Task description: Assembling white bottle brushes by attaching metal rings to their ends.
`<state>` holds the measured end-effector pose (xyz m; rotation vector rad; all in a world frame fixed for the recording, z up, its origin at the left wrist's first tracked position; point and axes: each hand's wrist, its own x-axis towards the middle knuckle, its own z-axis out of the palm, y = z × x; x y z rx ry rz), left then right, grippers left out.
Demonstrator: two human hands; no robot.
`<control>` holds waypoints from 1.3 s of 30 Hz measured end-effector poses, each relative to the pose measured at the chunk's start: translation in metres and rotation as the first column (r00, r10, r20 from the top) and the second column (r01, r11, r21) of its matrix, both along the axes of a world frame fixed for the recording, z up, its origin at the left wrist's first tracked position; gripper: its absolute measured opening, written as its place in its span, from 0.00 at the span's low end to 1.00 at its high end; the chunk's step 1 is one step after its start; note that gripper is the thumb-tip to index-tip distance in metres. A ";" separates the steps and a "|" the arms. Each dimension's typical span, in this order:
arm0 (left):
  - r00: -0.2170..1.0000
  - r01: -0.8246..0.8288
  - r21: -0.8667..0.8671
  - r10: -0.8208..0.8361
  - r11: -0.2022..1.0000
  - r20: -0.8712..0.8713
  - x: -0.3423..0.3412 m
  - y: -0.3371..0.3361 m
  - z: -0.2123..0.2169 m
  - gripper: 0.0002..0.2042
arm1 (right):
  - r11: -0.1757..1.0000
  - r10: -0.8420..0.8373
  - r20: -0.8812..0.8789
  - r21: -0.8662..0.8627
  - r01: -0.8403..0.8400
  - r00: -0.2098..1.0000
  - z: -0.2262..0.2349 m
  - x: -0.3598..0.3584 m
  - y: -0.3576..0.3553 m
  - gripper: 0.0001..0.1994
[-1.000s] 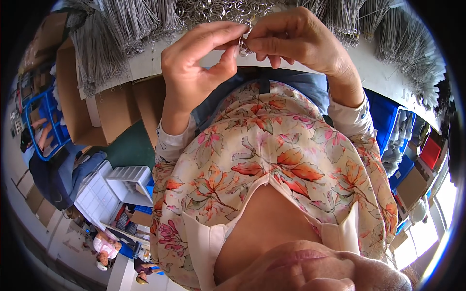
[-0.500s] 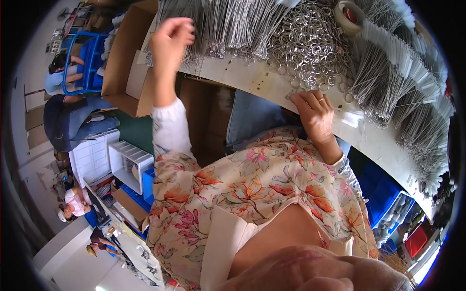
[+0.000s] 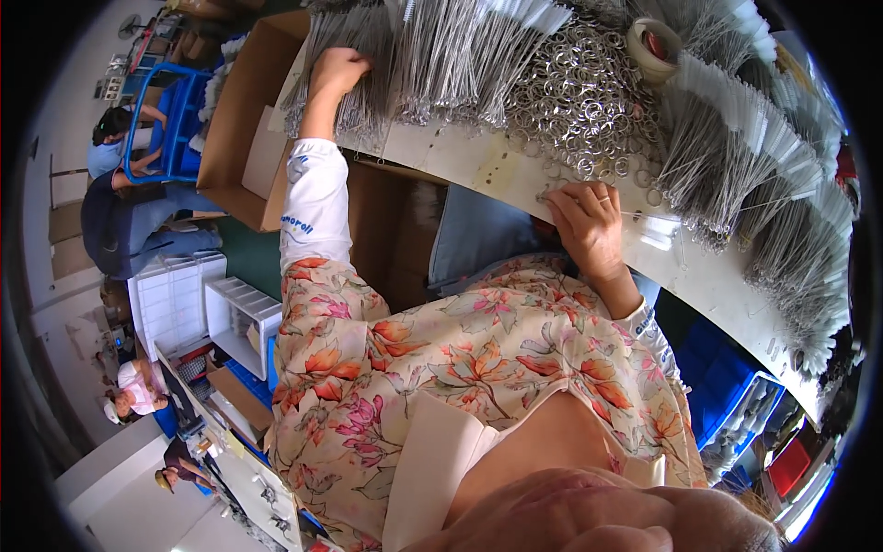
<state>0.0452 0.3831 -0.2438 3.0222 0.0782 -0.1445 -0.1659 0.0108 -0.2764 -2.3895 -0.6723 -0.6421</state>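
A long pale worktable (image 3: pixel 460 161) curves beneath both hands, which lie well apart on it. Beyond and between the hands, bundles of thin metal wire brushes (image 3: pixel 441 55) lie in rows, with more bundles (image 3: pixel 736 156) fanned out to the right of the right hand. An open cardboard box (image 3: pixel 244 120) sits just left of the left hand, off the table's edge. A big heap of small metal rings (image 3: pixel 579 92) lies just beyond the right hand, and a few loose rings spill down to its fingertips. A roll of tape (image 3: pixel 653 46) rests past the heap, farther from the right hand. The left hand (image 3: pixel 338 74) is stretched far forward on a white-sleeved arm, its fingers curled down into one brush bundle (image 3: pixel 359 101); whether they grip the wires or only press on them cannot be told. The right hand (image 3: pixel 589 225) rests near the table's front edge, back upward, fingers bent with the tips on the tabletop among the loose rings; whether it pinches a ring cannot be told. Far left of the left hand, another person (image 3: pixel 120 198) sits by a blue crate (image 3: pixel 175 110).
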 end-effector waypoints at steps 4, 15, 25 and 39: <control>0.964 -0.214 -0.675 0.263 0.706 -0.032 -0.016 -0.002 0.005 0.06 | 1.000 0.018 0.011 0.006 -0.018 1.000 -0.004 -0.001 -0.001 0.08; 0.956 0.207 -0.702 0.010 0.682 0.292 -0.030 -0.044 0.005 0.10 | 0.992 -0.115 0.031 0.046 0.114 0.993 0.016 0.004 -0.037 0.08; 0.935 0.161 -0.858 0.203 0.487 0.291 -0.028 -0.068 0.006 0.07 | 0.709 -0.697 -0.145 -0.287 0.644 0.703 0.055 0.091 -0.112 0.11; 0.759 0.555 -0.799 0.252 0.231 0.600 -0.147 -0.168 0.078 0.19 | 0.768 -0.610 -0.496 -0.179 0.615 0.618 0.079 0.097 -0.117 0.17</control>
